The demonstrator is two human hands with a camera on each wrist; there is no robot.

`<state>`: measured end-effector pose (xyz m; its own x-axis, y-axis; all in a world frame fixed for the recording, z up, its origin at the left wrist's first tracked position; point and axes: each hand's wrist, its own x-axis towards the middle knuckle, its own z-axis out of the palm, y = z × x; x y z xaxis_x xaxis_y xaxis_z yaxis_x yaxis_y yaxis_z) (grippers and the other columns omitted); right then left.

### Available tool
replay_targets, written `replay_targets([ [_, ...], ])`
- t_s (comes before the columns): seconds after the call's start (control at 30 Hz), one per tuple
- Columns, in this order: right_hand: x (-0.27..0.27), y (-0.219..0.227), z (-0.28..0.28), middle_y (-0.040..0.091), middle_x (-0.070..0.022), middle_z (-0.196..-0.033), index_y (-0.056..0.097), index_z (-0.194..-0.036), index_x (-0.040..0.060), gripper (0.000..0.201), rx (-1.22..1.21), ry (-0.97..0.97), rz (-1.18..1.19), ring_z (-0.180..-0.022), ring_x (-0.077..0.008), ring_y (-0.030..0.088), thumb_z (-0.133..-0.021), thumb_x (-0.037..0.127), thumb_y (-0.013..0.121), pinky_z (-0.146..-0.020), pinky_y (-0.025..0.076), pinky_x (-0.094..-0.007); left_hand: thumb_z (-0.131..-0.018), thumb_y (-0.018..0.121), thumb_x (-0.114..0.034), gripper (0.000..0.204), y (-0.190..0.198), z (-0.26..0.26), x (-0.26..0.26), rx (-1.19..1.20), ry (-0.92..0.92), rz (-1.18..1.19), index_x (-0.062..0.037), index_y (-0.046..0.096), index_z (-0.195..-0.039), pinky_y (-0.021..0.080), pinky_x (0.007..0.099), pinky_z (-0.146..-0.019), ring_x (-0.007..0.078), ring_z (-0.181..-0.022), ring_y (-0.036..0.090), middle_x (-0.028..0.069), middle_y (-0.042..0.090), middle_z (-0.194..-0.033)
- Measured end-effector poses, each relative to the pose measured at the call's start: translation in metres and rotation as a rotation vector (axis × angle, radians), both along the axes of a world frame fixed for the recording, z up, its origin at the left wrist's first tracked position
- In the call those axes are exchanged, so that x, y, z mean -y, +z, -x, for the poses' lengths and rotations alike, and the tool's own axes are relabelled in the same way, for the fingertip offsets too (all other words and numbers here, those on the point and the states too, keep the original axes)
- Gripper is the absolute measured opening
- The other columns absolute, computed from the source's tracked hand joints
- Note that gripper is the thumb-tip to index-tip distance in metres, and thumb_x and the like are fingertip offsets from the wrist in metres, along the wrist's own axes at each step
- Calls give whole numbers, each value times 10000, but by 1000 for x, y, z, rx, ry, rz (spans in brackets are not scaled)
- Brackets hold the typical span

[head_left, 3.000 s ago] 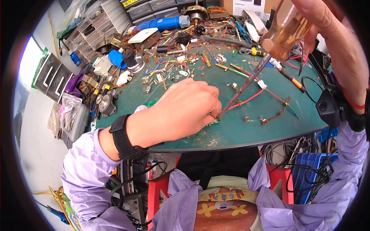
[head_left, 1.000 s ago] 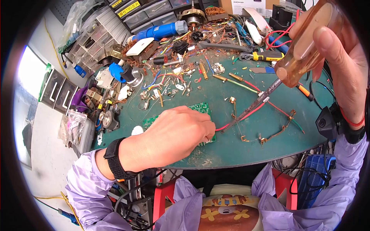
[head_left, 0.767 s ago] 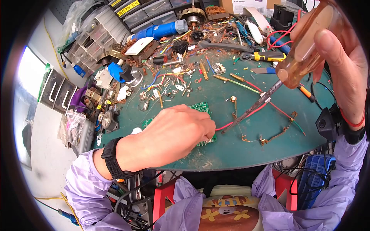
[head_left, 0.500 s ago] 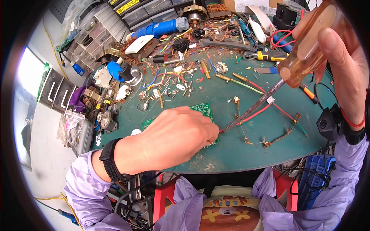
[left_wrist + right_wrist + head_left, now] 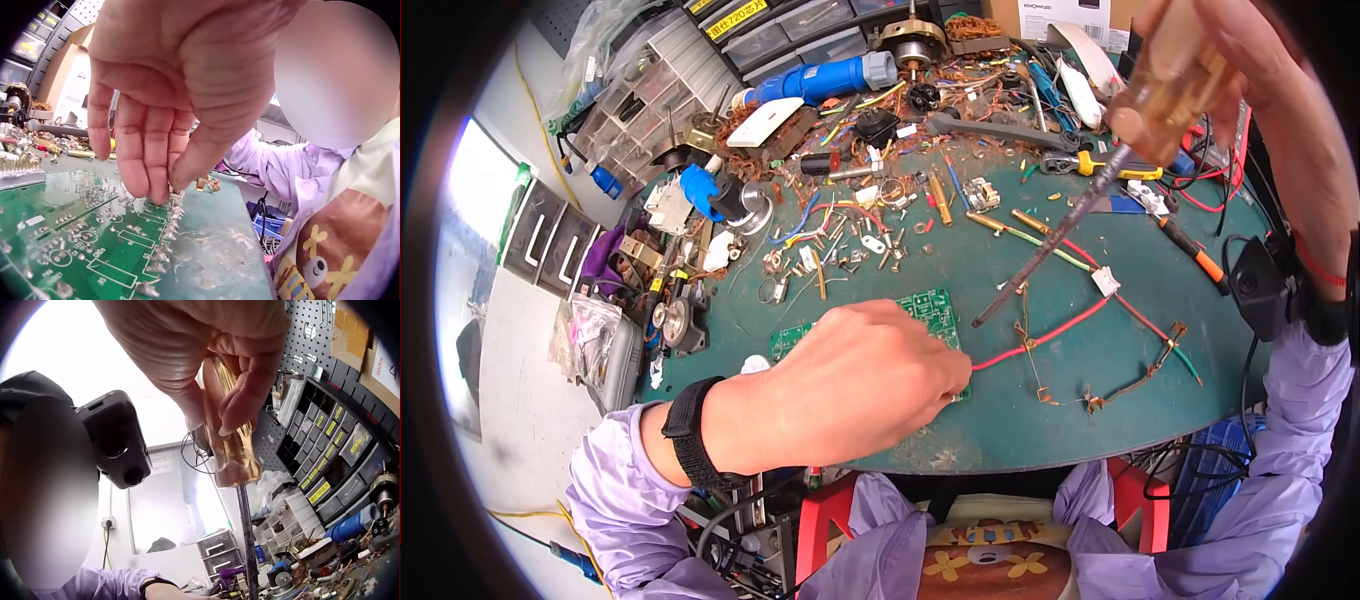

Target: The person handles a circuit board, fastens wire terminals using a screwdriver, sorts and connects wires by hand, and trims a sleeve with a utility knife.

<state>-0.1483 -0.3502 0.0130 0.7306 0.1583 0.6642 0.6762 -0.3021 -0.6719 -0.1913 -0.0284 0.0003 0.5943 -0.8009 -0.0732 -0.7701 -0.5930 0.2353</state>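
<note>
A green circuit board (image 5: 933, 312) lies on the table, partly covered by my left hand (image 5: 855, 385). In the left wrist view, the thumb and fingertips of my left hand (image 5: 165, 106) pinch at the board's (image 5: 81, 231) edge, beside a row of soldered pins (image 5: 164, 247). A red wire (image 5: 1040, 340) runs up to these fingertips; its end is hidden. My right hand (image 5: 1270, 90) grips a screwdriver by its amber handle (image 5: 1165, 95), also seen in the right wrist view (image 5: 234, 450). Its dark shaft (image 5: 1050, 240) slants down left, the tip above the board's right side, apart from the left fingers.
Small metal parts and wire pieces (image 5: 840, 235) lie behind the board. An adjustable wrench (image 5: 1090, 163), an orange-tipped tool (image 5: 1195, 250) and a copper-coloured strip (image 5: 1140, 375) lie to the right. Drawers (image 5: 790, 30) and a blue cylinder (image 5: 820, 78) stand behind.
The screwdriver has lifted away from beside my left fingertips, and its handle has shifted up and left with my right hand. My left hand keeps its pinch at the board's edge.
</note>
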Motion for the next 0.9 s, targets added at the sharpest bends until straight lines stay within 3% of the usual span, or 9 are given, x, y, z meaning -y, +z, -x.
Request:
replay_targets([
  [0.33,-2,1,-21,619,-89,-826,499,-1239,12,669,17,0,-17,-647,-136,626,-815,499,670,-521,486,-218,-775,668,-106,122,6,-7,1,-41,-27,-67,-107,626,-890,479,338,-738,233,-705,596,24,596,-683],
  [0.9,0,-11,-28,617,-87,-830,502,-1238,11,676,-25,-10,-36,-655,-135,627,-814,510,667,-527,485,-218,-784,649,-111,91,2,-7,1,-70,-60,-31,-90,624,-869,462,327,-712,222,-759,592,21,607,-788],
])
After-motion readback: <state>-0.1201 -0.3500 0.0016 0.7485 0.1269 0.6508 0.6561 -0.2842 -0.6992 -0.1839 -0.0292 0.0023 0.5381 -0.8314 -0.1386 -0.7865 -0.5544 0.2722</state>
